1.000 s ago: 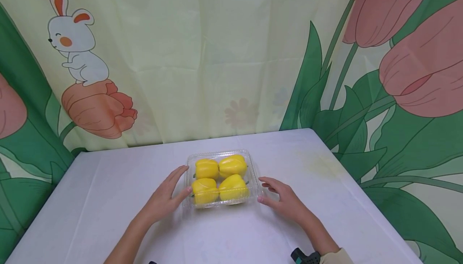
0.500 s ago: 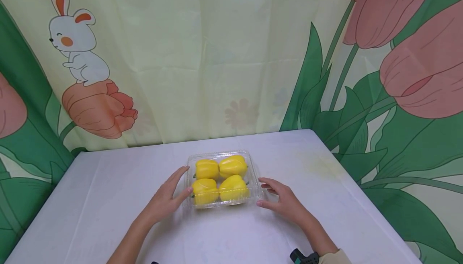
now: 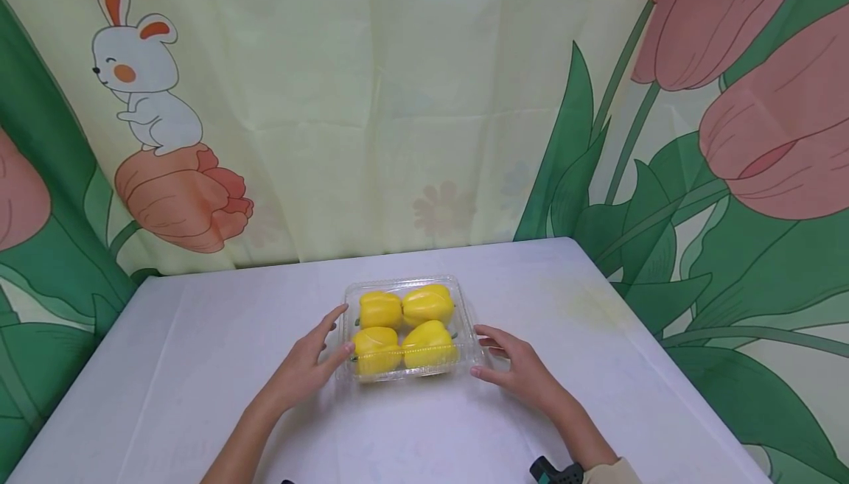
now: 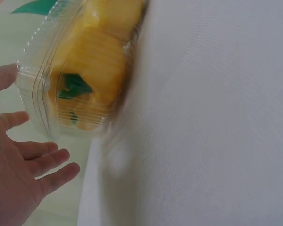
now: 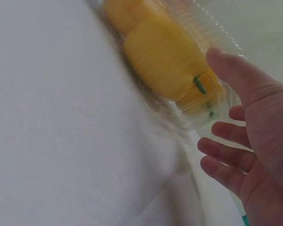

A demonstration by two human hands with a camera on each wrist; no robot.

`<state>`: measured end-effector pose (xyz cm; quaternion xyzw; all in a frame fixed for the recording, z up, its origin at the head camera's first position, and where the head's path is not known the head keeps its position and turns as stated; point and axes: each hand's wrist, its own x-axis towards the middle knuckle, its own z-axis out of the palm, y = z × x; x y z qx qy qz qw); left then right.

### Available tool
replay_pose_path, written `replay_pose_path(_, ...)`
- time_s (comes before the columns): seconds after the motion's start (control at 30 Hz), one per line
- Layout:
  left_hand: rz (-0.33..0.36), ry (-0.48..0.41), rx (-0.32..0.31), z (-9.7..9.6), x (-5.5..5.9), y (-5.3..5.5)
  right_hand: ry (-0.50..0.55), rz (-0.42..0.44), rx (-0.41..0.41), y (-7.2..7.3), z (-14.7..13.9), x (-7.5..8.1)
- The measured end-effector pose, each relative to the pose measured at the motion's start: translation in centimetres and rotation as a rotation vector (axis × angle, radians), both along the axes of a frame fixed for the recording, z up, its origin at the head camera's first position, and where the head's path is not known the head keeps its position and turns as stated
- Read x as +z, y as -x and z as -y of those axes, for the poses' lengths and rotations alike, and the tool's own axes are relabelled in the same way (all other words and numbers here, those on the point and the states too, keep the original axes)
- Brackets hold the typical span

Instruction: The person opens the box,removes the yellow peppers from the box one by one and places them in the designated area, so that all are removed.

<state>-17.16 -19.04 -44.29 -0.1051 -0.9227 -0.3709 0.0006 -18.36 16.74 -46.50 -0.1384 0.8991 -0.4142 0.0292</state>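
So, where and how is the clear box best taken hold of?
Probably hold the clear box by its side walls, one hand from each side, where the left hand and right hand are. It is wide, low and sits flat with four yellow peppers inside, so even support should help.

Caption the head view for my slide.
Left hand and right hand flank a clear plastic clamshell of four yellow bell peppers on a white tablecloth.

Worktop [image 3: 404, 432]: white cover [image 3: 219, 337], lightly creased; faint yellowish stain [image 3: 597, 304] beyond the right hand [image 3: 520, 367], towards the outer side. Resting directly on the cover, in the gap between that hand and the left hand [image 3: 301, 370]: one squarish, clear plastic container [image 3: 466, 333].
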Motion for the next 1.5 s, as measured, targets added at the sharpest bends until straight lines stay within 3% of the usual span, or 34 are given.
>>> replay_pose_path(0.23, 0.063, -0.032, 0.014, -0.2, 0.1, 0.2, 0.015, 0.032, -0.027, 0.1, 0.1, 0.0)
replay_pose_path(0.8, 0.077, -0.187, 0.020, -0.4, -0.4, 0.2, 0.140, 0.087, -0.023, 0.2, 0.0, -0.5)
replay_pose_path(1.5, 0.191, -0.451, 0.016, -0.3, -1.2, 0.3, 0.349, 0.208, 0.112, 0.2, -0.3, -0.5)
